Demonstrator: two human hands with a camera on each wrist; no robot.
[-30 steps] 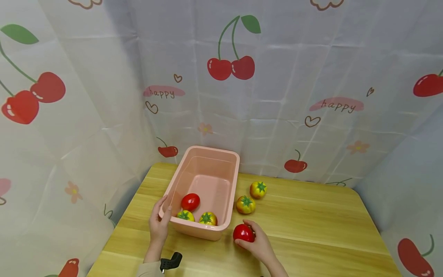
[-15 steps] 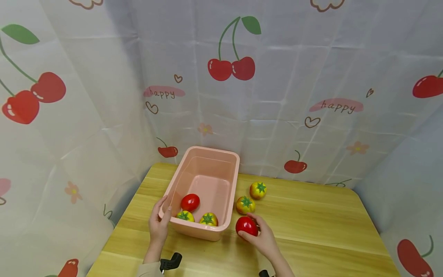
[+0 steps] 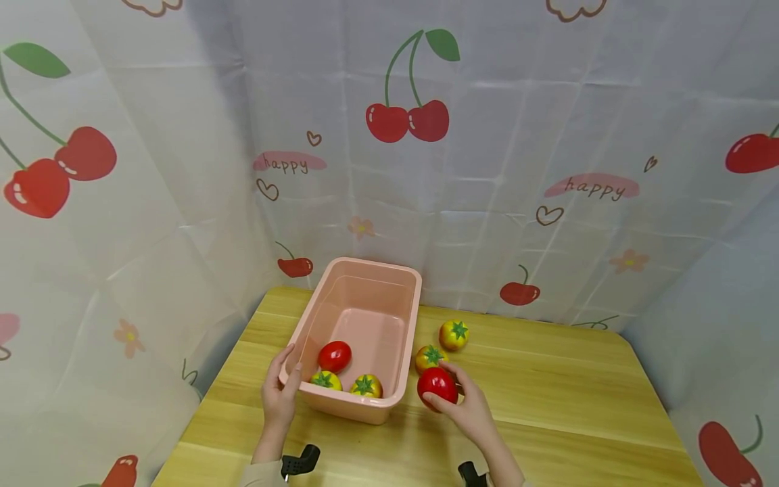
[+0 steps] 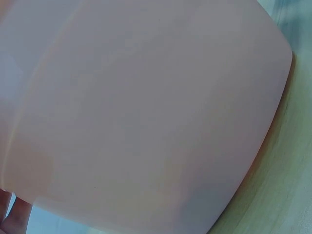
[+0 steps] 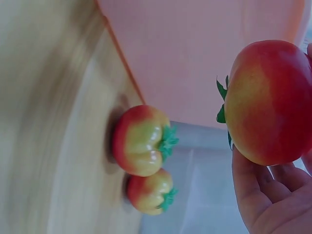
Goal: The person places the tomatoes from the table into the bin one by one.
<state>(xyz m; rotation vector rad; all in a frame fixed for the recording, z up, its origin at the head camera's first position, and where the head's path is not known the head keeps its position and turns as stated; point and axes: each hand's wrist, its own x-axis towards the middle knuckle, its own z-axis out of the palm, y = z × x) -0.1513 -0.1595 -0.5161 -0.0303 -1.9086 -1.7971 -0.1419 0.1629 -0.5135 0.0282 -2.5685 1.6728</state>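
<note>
A toy tomato, red with its green leaves turned away in the head view, is held off the table between the thumb and fingers of my right hand. It hangs right of the pink bin, and the right wrist view shows its yellowish side. My left hand grips the bin's near left corner; its fingertips show at the lower left of the left wrist view. Inside the bin lie a tomato with its red side up and two yellow-topped tomatoes, one on the left and one on the right.
Two more toy tomatoes, a nearer one and a farther one, sit on the wooden table just right of the bin. A cherry-printed curtain surrounds the table at the back and sides.
My right hand has raised the tomato from near the table and carried it away from me and slightly right. The left hand and the bin have stayed put.
</note>
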